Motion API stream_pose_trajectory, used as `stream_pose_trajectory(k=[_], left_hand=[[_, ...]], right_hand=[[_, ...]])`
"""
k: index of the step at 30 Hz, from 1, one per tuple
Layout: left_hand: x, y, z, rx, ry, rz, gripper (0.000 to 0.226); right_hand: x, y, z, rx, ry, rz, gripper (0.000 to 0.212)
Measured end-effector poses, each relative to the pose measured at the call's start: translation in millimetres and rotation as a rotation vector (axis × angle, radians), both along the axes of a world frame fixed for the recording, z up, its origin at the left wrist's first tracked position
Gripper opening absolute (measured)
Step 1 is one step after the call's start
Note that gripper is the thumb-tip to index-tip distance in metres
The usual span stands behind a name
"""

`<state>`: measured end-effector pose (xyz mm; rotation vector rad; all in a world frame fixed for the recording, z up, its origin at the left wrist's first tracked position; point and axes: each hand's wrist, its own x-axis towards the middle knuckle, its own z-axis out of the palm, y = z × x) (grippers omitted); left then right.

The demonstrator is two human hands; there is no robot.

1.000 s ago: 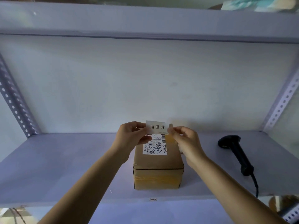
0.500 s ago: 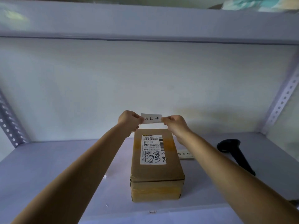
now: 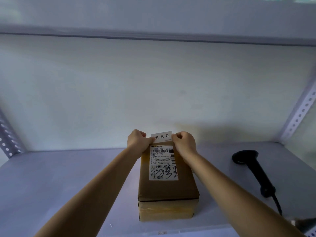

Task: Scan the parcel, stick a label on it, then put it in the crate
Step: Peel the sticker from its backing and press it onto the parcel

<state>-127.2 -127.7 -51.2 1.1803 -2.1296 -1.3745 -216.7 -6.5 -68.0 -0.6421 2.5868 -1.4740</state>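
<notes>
A brown cardboard parcel (image 3: pixel 168 189) lies on the grey shelf (image 3: pixel 68 185), its white shipping sheet with a barcode and black handwriting facing up. Above the parcel's far edge I hold a small white label (image 3: pixel 162 136) with three printed characters. My left hand (image 3: pixel 137 142) pinches the label's left end and my right hand (image 3: pixel 183 142) pinches its right end. The label's lower edge is at the parcel's far top edge; whether it touches is not clear. No crate is in view.
A black handheld scanner (image 3: pixel 253 170) lies on the shelf to the right of the parcel, its cable running toward the front edge. Perforated metal uprights stand at the left (image 3: pixel 6 139) and right (image 3: pixel 301 113). A second shelf board spans overhead.
Both hands have carried the label from above the parcel's near half out to its far edge and lowered it there. The parcel and scanner have stayed in place.
</notes>
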Motion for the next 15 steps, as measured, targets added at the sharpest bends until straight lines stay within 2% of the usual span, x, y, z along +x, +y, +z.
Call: stream_pose_trajectory(k=[9,15], left_hand=[[2.6,2.0,3.5,-0.105,-0.092,-0.037,0.058],[-2.6,0.2,1.6,-0.196,-0.114,-0.059,0.059]], right_hand=[[1.1,0.3,-8.0,-0.011,-0.017,-0.036,0.021],[2.6,0.9,-8.7,0.088,0.046,-0.025,0.022]])
